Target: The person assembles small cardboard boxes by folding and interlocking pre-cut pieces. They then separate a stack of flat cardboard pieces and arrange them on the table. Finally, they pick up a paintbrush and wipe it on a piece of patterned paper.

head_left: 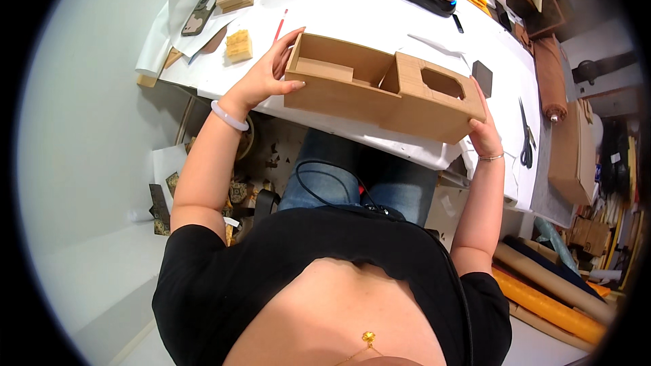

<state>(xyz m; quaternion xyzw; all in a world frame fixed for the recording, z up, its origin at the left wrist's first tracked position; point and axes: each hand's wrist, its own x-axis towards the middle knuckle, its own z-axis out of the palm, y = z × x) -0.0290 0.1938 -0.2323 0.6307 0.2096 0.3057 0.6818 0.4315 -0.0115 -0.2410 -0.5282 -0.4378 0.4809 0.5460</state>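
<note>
Over a white-covered table (369, 22), holding a long brown cardboard box (359, 103) at the near edge, not showing clearly whether resting or raised. Grasping its open-topped end with the left hand (269, 74), pressing the thumb against the front wall; clasping the other end, beside the cutout panel (409, 74), with the right hand (485, 135). Probably handling light, stiff and hardly slippery, but perhaps creasing at the thin rim; best gripping by the braced end corners, sparing the opening. Having a yellow block (239, 46) near the left hand, a dark block (481, 78) just beyond the right, scissors (526, 144) farther right.
</note>
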